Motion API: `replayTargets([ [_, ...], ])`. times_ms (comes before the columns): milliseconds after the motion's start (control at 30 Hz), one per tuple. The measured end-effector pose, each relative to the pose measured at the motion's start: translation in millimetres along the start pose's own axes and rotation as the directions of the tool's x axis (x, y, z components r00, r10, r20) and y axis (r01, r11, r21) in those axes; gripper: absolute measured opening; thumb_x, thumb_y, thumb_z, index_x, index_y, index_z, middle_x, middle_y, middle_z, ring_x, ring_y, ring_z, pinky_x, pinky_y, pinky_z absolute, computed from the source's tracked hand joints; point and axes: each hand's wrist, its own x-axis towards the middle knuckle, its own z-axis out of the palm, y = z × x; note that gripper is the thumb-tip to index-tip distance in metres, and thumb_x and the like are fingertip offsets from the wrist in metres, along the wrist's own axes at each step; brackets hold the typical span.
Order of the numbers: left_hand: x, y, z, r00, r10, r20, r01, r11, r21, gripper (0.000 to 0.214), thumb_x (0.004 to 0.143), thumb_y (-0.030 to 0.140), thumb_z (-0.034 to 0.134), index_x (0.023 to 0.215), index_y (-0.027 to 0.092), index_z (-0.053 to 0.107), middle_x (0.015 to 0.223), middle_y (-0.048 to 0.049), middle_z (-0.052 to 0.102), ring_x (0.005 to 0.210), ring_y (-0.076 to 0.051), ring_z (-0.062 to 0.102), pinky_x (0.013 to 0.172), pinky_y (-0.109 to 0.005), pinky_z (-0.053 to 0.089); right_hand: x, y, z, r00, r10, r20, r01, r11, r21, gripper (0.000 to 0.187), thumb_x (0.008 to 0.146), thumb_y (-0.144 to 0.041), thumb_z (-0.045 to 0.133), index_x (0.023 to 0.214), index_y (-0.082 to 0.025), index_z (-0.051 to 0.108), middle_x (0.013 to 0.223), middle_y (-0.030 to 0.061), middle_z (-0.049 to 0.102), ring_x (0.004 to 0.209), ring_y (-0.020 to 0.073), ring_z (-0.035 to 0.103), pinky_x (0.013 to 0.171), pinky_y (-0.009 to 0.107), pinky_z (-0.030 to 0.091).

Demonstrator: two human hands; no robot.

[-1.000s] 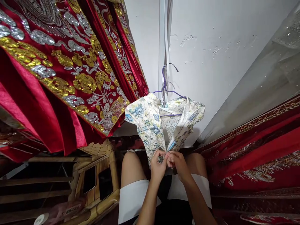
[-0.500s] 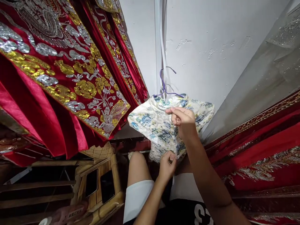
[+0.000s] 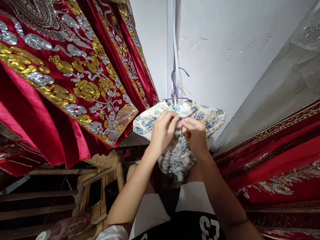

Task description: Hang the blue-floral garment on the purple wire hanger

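A white floral blouse [image 3: 178,156] with blue and yellow flowers hangs in front of me on a purple wire hanger [image 3: 174,90]. Just below its collar, my left hand [image 3: 163,130] pinches the front edge of the cloth. Close beside it, my right hand [image 3: 196,131] is closed on the same neckline, its thumb and forefinger pressed together. The fingertips of both hands nearly touch. Whatever small fastening lies between them is too small to make out.
Red garments with gold and silver sequins [image 3: 87,90] hang at the left. More red beaded cloth [image 3: 280,166] is at the right. A bamboo seat [image 3: 105,186] at the lower left bears a phone [image 3: 95,192] and another dark flat object. A pink bottle [image 3: 67,226] lies near it.
My left hand has risen from the blouse's lower front to the collar, beside my right hand. The right hand stays near the neckline. The blouse's lower part now hangs bunched.
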Motion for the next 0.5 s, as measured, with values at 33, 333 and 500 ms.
replayTargets([
  [33,2,2,-1.9,1.000,0.004,-0.027,-0.004,1.000,0.006,0.012,0.100,0.022,0.057,0.093,0.019,0.067,0.088,-0.0022,0.067,0.084,-0.016,0.063,0.079,-0.029,0.050,2,5,0,1.000,0.013,-0.015,-0.013,1.000,-0.020,0.027,0.083,-0.041,0.064,0.066,-0.020,0.065,0.046,-0.0066,0.038,0.045,0.0096,0.031,0.047,0.026,0.025],
  [333,-3,-78,-64.9,0.631,-0.649,-0.425,0.246,0.687,-0.684,0.018,0.098,0.010,0.054,0.081,0.015,0.059,0.075,0.0018,0.062,0.078,-0.011,0.063,0.085,-0.027,0.053,-25,53,-36,0.990,0.128,-0.065,-0.131,0.991,-0.039,0.031,0.077,-0.032,0.064,0.048,-0.021,0.057,0.044,-0.0052,0.036,0.043,0.0094,0.026,0.046,0.029,0.018],
  [500,-53,-116,-55.4,0.301,-0.954,0.004,0.194,0.057,-0.979,0.035,0.104,0.007,0.029,0.089,0.013,0.059,0.089,-0.0107,0.072,0.093,-0.016,0.072,0.093,-0.031,0.058,-60,70,-36,0.970,0.225,-0.091,-0.216,0.972,0.093,0.029,0.075,-0.031,0.066,0.049,-0.021,0.057,0.050,-0.0029,0.045,0.046,0.0094,0.031,0.046,0.028,0.022],
])
